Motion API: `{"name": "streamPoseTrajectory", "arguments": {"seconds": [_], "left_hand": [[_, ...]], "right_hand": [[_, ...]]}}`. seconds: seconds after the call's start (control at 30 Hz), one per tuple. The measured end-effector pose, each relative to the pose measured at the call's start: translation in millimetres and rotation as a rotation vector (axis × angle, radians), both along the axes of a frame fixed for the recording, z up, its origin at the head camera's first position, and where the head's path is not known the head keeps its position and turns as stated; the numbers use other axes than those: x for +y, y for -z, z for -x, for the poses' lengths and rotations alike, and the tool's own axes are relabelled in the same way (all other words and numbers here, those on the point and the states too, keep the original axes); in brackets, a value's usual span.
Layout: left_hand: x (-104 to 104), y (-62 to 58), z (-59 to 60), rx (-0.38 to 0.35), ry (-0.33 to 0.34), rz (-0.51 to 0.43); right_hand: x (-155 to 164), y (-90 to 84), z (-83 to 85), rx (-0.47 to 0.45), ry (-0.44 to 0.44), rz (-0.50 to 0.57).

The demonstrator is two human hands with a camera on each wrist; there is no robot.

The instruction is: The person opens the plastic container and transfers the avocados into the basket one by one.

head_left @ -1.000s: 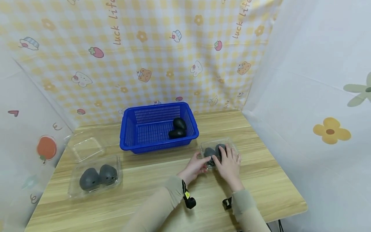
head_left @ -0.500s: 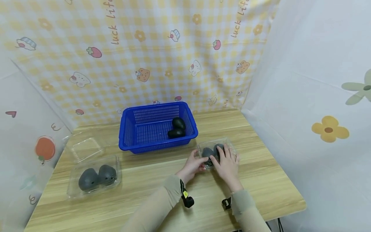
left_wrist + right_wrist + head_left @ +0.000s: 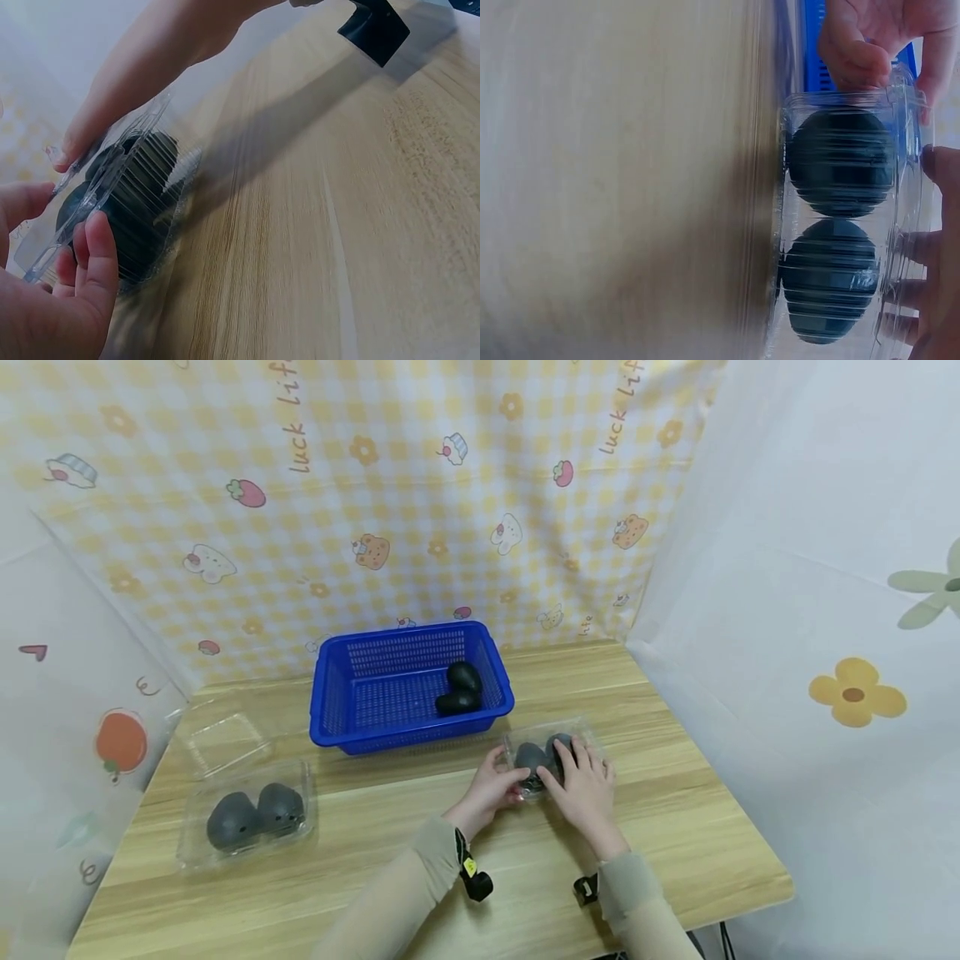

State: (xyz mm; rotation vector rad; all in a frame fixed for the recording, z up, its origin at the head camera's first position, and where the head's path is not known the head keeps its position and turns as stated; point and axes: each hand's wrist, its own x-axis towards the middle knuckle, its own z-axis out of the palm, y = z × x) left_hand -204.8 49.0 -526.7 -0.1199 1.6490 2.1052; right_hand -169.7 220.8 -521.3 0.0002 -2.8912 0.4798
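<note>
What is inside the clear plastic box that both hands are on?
The clear plastic box contains two dark, rounded objects side by side. The right hand lies over its lid and the left hand holds its side, hiding parts in the head view.

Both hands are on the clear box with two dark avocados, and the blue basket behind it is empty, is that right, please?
Not quite: the blue basket is not empty. The head view shows two dark avocados lying in it. The rest holds: the left hand and right hand are on the clear box with two dark avocados.

Soft, even brightness is seen overhead; edges are bent by the lens, and wrist views are blurred.
</note>
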Motion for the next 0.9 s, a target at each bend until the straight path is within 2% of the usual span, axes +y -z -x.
{"name": "streamPoseTrajectory", "arguments": {"seconds": [0.27,0.9], "left_hand": [[-17.0,1.8,-3.8,0.000,0.005,0.015],[-66.4,3.2,-14.2,0.026,-0.005,0.021]], "right_hand": [[-9.8,1.7,-4.9,0.030,-0.043,-0.028],[-40.0,-1.9,-12.8,0.005,-0.163,-0.044]]}}
